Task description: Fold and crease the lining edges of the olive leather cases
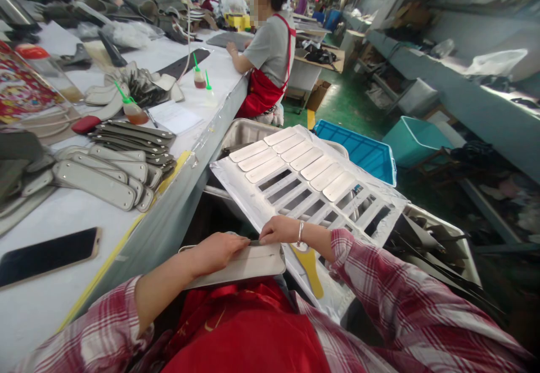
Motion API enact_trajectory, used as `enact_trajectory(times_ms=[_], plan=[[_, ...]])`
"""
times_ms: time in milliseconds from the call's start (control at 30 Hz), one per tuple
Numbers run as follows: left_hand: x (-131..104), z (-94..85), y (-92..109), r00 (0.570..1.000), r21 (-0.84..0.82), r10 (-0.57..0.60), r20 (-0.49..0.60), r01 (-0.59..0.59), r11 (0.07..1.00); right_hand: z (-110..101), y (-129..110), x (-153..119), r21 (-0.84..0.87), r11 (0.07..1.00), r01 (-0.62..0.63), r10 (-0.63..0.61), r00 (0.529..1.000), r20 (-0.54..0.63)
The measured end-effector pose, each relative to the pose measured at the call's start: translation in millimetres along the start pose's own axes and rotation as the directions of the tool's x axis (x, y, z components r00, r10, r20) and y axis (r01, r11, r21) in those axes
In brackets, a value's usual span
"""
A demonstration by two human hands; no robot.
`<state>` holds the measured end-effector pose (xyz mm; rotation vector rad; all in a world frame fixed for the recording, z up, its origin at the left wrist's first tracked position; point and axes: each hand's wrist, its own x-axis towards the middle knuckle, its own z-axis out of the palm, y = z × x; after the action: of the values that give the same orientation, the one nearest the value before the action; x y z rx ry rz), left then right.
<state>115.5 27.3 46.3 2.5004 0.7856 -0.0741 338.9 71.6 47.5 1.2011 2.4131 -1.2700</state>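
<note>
A flat off-white panel with rounded corners and a stitched line (253,264) rests over my lap, above the red apron (248,328). My left hand (219,254) lies across its left part, fingers closed at the far edge. At the right end of that same edge, my right hand (278,229) pinches the panel, its fingertips close to those of the left. What lies between the fingertips is too small to make out. Just beyond my hands a white slotted frame (270,193) slopes away, with several similar pale panels (301,156) laid in rows on its far part.
A yellow spatula-like tool (310,269) lies on the frame near my right wrist. On the left table are stacked grey panels (99,181), a phone (48,255) and a glue bottle (134,111). A co-worker (270,46) sits ahead; blue (356,151) and white bins (459,249) flank the frame.
</note>
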Motion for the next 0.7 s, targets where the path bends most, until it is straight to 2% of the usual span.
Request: enact_trajectory(times_ms=[133,300,433,533,633,700], plan=[[-12.0,-7.1,-11.7,0.999,-0.071,0.012,0.038,-0.009,0.997,1.4,9.9,5.8,0.122,0.992,0.028,-0.032,0.999,0.037],[-13.0,0.6,-8.8,0.998,0.076,0.037,0.054,-0.041,0.996,9.9,19.8,15.6,0.266,0.963,0.038,-0.076,0.988,0.136],[-15.0,8.3,-6.0,0.997,0.205,0.078,-0.028,-0.071,0.976,12.9,11.8,24.7,0.249,0.968,0.021,-0.067,0.982,0.176],[-17.5,10.9,-6.1,0.991,0.273,0.11,-0.081,-0.084,0.958,11.6,1.3,31.5,0.256,0.965,0.063,-0.119,0.97,0.212],[-23.3,6.1,-11.7,0.994,0.265,0.103,-0.048,-0.087,0.96,9.3,-7.3,36.6,0.284,0.952,0.113,-0.186,0.951,0.247],[-30.2,-0.3,-18.4,0.996,0.205,0.088,0.005,-0.087,0.975,8.0,-11.5,38.2,0.302,0.948,0.1,-0.183,0.948,0.26]])
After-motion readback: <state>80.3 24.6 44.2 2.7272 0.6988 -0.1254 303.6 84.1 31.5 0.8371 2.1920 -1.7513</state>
